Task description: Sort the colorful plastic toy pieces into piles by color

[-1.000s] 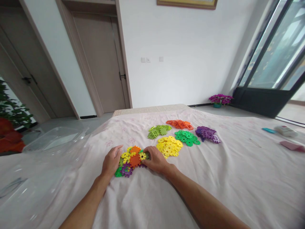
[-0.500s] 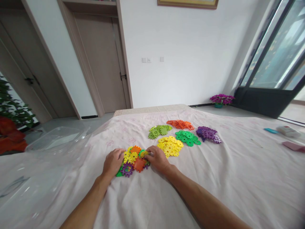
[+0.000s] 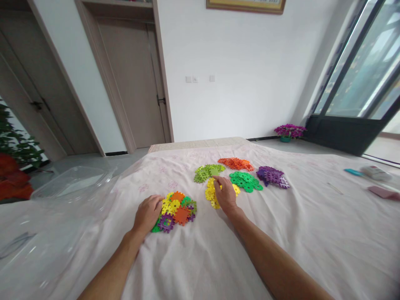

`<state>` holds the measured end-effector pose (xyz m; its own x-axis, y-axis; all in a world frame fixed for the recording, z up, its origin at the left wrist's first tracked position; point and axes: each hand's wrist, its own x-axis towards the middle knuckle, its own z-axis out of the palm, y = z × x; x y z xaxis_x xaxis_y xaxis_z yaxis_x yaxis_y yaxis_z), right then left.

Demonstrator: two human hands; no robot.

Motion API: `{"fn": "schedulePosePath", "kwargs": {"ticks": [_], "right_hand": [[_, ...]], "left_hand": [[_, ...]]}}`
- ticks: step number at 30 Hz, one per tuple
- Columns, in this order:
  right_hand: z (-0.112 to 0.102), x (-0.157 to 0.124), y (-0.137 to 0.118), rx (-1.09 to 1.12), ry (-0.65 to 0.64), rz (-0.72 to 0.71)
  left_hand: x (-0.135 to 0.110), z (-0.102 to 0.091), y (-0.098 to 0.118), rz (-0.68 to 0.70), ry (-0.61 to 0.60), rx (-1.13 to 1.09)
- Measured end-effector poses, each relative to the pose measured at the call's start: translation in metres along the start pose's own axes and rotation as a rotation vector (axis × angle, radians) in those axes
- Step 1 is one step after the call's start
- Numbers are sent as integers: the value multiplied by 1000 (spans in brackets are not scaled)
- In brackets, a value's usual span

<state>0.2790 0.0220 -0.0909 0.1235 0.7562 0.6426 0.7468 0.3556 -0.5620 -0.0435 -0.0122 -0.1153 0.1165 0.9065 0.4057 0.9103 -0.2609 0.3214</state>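
Observation:
A mixed heap of interlocking plastic pieces [image 3: 181,214] in orange, yellow, purple and green lies on the cloth before me. At its left edge rests my left hand [image 3: 147,211], fingers loosely bent against the pieces and gripping none. My right hand [image 3: 226,195] is over the pile of yellow flower-shaped pieces [image 3: 212,200], fingertips at its far left side. It seems to pinch a yellow piece there, though the fingers partly hide it. Behind are piles of light green pieces [image 3: 208,171], green pieces [image 3: 246,181], orange-red pieces [image 3: 236,163] and purple pieces [image 3: 272,176].
A pale, wrinkled cloth [image 3: 300,233] covers the surface. Clear plastic containers [image 3: 46,241] stand at the left. Toward the right edge lie a blue item [image 3: 353,171], a whitish packet [image 3: 376,172] and a pink item [image 3: 383,192].
My right hand has moved from the mixed heap to the right, over the yellow pile. The yellow piece it pinched has left the heap. My left hand has stayed in place.

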Motion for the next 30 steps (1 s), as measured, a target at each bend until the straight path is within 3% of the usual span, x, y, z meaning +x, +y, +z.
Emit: {"fn": "schedulePosePath", "kwargs": {"ticks": [5, 14, 18, 24, 30], "right_hand": [[-9, 3, 4, -136, 73, -7], [2, -27, -46, -10, -478, -375], [1, -29, -49, -20, -586, -417], [3, -25, -43, 72, -595, -364], [11, -18, -40, 317, -435, -67]], "left_hand": [[0, 0, 0, 13, 7, 8], [0, 3, -2, 30, 8, 17], [0, 3, -1, 37, 20, 13], [0, 1, 0, 39, 22, 12], [0, 1, 1, 41, 12, 12]]}}
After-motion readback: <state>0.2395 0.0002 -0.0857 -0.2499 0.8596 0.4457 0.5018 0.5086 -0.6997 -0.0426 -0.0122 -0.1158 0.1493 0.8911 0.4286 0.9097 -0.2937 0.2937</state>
